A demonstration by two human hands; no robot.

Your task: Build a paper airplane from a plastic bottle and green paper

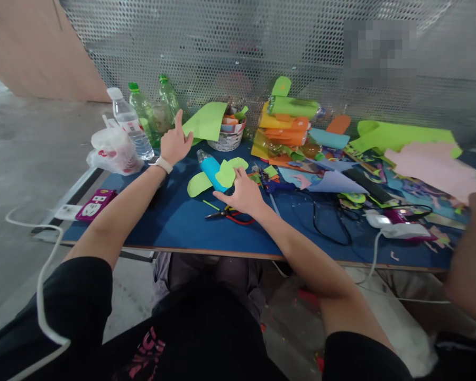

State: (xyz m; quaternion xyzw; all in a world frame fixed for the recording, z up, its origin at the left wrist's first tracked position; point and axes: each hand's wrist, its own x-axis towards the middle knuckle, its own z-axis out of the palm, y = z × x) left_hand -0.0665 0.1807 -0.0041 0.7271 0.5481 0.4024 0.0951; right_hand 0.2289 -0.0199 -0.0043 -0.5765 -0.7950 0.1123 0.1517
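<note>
My left hand (176, 142) is raised over the back of the table with its index finger stretched out and the thumb apart, beside a large green paper sheet (208, 121). My right hand (244, 193) has its fingers spread at the edge of green paper pieces (227, 173); whether it grips them is unclear. Under those pieces lies a bottle wrapped in blue paper (213, 170), with a rounded green piece (199, 184) at its left. Scissors with red and black handles (238, 217) rest just in front of my right hand.
Bottles (131, 124) and a white plastic bag (113, 150) stand at the left, near a purple power socket (97, 205). A basket of scraps (228, 136) is at the back. Wrapped bottles (293, 107), a glue gun (277, 186) and cables lie rightward. Another person's hand holds pink paper (430, 166).
</note>
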